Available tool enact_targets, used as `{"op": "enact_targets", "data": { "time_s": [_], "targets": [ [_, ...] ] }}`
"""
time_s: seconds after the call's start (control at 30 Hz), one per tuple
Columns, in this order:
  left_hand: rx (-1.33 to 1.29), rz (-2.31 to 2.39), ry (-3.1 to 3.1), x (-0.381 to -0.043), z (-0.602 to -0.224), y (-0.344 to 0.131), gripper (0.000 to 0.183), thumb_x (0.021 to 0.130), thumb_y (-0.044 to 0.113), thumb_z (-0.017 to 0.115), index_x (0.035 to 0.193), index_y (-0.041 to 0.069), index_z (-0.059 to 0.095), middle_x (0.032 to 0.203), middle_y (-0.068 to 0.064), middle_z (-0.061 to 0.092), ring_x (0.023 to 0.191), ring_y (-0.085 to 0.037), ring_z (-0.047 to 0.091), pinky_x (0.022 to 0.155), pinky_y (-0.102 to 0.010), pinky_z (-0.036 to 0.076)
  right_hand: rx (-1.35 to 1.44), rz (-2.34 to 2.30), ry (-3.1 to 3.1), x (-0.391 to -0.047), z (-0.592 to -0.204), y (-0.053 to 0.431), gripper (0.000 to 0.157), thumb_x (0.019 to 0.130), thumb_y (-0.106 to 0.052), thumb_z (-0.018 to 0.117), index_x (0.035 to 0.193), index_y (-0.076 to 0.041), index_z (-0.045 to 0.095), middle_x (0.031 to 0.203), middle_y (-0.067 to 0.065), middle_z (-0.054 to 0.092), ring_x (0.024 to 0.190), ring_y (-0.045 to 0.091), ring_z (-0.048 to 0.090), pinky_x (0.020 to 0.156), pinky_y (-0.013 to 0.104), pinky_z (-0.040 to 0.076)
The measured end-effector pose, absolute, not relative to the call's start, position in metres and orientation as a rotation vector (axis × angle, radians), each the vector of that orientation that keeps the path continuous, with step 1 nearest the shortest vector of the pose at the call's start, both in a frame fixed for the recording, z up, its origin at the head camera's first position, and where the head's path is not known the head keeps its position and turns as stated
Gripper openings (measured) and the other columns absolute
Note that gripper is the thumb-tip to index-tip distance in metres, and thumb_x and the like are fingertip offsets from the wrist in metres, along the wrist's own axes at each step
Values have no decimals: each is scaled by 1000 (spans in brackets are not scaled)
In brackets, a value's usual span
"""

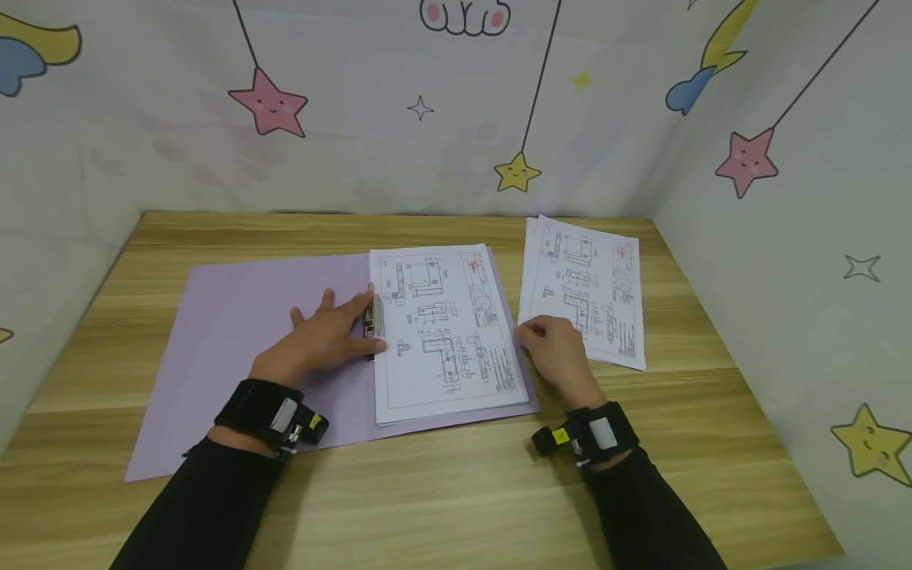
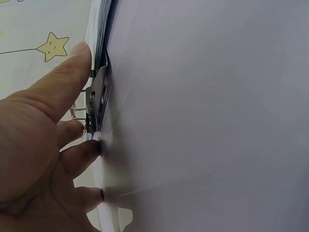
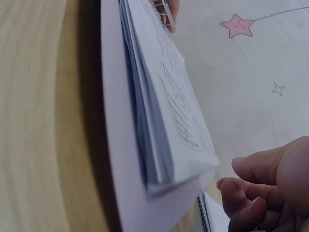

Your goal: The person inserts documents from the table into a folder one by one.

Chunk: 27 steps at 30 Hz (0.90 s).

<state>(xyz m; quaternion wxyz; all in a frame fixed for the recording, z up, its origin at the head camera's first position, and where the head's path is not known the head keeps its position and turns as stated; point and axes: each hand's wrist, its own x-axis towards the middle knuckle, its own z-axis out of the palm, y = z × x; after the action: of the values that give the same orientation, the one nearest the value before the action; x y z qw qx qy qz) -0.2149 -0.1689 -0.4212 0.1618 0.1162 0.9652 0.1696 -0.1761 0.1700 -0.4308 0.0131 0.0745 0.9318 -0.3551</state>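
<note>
One stack of white sheets: laid flat on the right half of an open folder; many thin layers, a little unevenly aligned, are shown along its near edge.
Top print: black line drawings are set from nine o'clock to the centre, small lettering is set toward three, and a red mark is placed near one; the words are too small to be read.
Lilac folder: spread open, smooth and plain, with a narrow margin left uncovered at the stack's three and six o'clock.
Metal clip: seated at the stack's nine o'clock edge.
Left hand: spread wide over the fold at nine o'clock, thumb laid on the paper's edge beside the clip; nothing is grasped.
Right hand: placed at three o'clock, fingers loosely bent, thumb slightly parted from them, nothing seen between; whether the paper's edge is touched cannot be told.
Second paper pile: similarly printed, laid between two and three o'clock.
Wooden table: marked with pale yellowish grain.
</note>
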Motion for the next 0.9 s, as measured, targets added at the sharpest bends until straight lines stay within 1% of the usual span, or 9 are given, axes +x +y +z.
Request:
{"op": "enact_targets", "data": {
  "time_s": [0.13, 0.2, 0.3, 0.4, 0.53, 0.57, 0.67, 0.77, 0.9],
  "targets": [
    [335, 486, 2752, -216, -422, -169, 99, 63, 71, 52, 143, 30, 10, 150, -9, 24, 134, -44, -6, 93, -80, -6, 258, -1100, 2926, -178, -431, 183, 28, 83, -35, 55, 98, -14, 67, 85, 5, 67, 70, 18, 55, 59, 31, 44],
    [333, 486, 2757, -215, -422, -169, 99, 64, 71, 52, 143, 30, 11, 150, -8, 24, 134, -44, -6, 93, -80, -6, 264, -1049, 2958, -179, -431, 189, 32, 84, -34, 54, 106, -12, 64, 87, 7, 66, 71, 19, 55, 59, 32, 45],
    [340, 485, 2753, -215, -421, -169, 98, 64, 71, 52, 143, 30, 10, 150, -9, 25, 134, -44, -6, 93, -80, -6, 259, -917, 3011, -180, -433, 198, 44, 84, -33, 53, 120, -8, 55, 89, 10, 65, 70, 21, 55, 57, 33, 45],
    [338, 485, 2752, -215, -421, -169, 99, 64, 71, 52, 143, 30, 10, 150, -9, 26, 134, -44, -6, 93, -80, -6, 226, -747, 3055, -179, -435, 205, 54, 84, -32, 53, 128, -1, 46, 99, 20, 64, 75, 25, 56, 58, 38, 47],
    [339, 492, 2752, -216, -421, -169, 99, 64, 71, 53, 143, 29, 11, 149, -10, 26, 134, -44, -5, 93, -80, -6, 181, -589, 3059, -173, -437, 214, 59, 84, -34, 53, 127, 4, 44, 118, 30, 55, 96, 35, 54, 73, 50, 49],
    [341, 495, 2751, -216, -421, -168, 99, 64, 71, 53, 143, 29, 11, 149, -10, 26, 134, -44, -5, 93, -80, -6, 171, -565, 3052, -172, -437, 216, 59, 84, -35, 52, 127, 4, 44, 121, 31, 53, 102, 37, 52, 78, 52, 48],
    [345, 503, 2753, -216, -421, -168, 98, 64, 70, 53, 143, 29, 12, 149, -10, 26, 134, -45, -5, 92, -80, -6, 145, -552, 3037, -167, -437, 220, 59, 84, -37, 52, 127, 3, 46, 124, 30, 52, 109, 39, 49, 83, 55, 47],
    [342, 508, 2759, -215, -421, -168, 98, 65, 70, 54, 143, 29, 13, 149, -10, 26, 134, -45, -5, 92, -81, -6, 149, -586, 3045, -164, -435, 224, 55, 84, -38, 53, 123, 1, 50, 122, 26, 56, 106, 35, 52, 79, 51, 49],
    [332, 496, 2749, -215, -420, -168, 98, 65, 70, 53, 143, 29, 11, 150, -10, 24, 134, -45, -7, 92, -81, -7, 219, -610, 3057, -168, -434, 235, 47, 83, -36, 54, 115, -2, 59, 113, 20, 64, 92, 29, 58, 68, 44, 49]
  ]
}}
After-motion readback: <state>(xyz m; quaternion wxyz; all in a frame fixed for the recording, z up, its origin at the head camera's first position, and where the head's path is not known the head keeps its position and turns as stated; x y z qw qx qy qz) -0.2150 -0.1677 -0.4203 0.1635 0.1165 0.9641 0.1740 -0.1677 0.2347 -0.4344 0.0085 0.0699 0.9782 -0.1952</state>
